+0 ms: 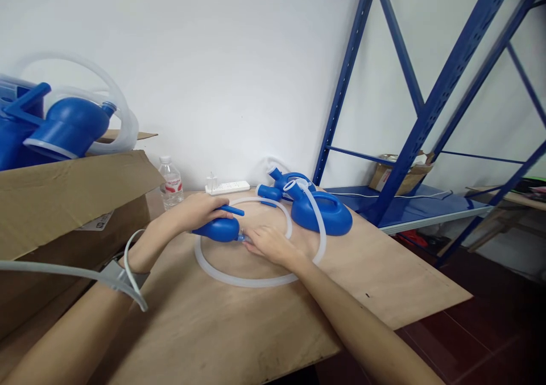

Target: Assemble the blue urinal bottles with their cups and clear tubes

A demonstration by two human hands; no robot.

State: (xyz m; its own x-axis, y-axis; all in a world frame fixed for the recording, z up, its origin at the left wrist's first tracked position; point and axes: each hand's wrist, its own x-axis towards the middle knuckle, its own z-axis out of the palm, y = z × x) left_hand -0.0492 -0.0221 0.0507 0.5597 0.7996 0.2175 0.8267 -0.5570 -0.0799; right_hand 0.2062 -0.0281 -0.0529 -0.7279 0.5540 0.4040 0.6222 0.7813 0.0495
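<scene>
My left hand is closed around a blue urinal funnel, a rounded plastic piece with a flat handle strip. At the funnel's narrow end, the fingers of my right hand pinch a small translucent tube end. Whether it is fully seated on the funnel is hidden by the fingers. A long milky hose loops over the table around my right hand. To the right lies a blue urinal bottle with a handle and a wide mouth, and behind it is another blue urinal bottle.
A cardboard box at left holds more blue funnels and coiled hose. A water bottle and a white power strip are near the wall. A blue metal rack rises beyond the wooden table.
</scene>
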